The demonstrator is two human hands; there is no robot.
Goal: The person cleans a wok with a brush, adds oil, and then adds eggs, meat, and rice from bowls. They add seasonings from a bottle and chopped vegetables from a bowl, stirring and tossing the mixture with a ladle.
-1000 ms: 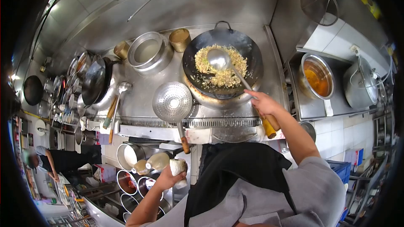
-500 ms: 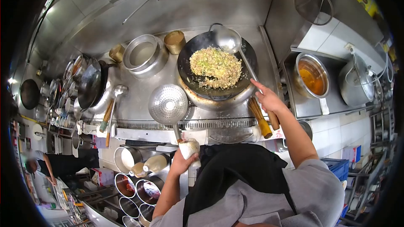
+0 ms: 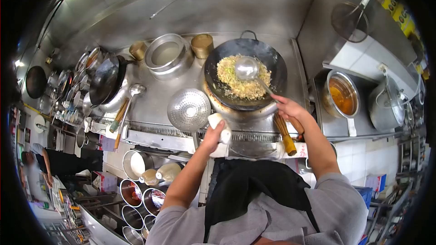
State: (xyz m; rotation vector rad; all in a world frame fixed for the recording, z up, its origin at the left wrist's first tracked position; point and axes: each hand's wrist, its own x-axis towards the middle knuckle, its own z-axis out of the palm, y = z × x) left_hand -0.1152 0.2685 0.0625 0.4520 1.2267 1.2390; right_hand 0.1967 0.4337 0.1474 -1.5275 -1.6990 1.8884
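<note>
My right hand is closed round the handle of a metal ladle. The ladle's bowl is over the fried rice, which is flecked with green, in a black wok on the burner. A folded white cloth is gripped in my left hand, in front of the wok's near left side and apart from it. Just left of that hand lies a perforated skimmer, its handle partly hidden by my forearm. A bamboo brush lies below my right hand.
A pot and brass-coloured containers stand behind the skimmer. Stacked woks and another ladle are left. At right are a pot of orange liquid and a tall lidded pot. Another person stands far left.
My left hand with the cloth has moved from the skimmer's handle up and right toward the wok. The ladle's bowl has come from the wok's far edge onto the rice. The view has shifted.
</note>
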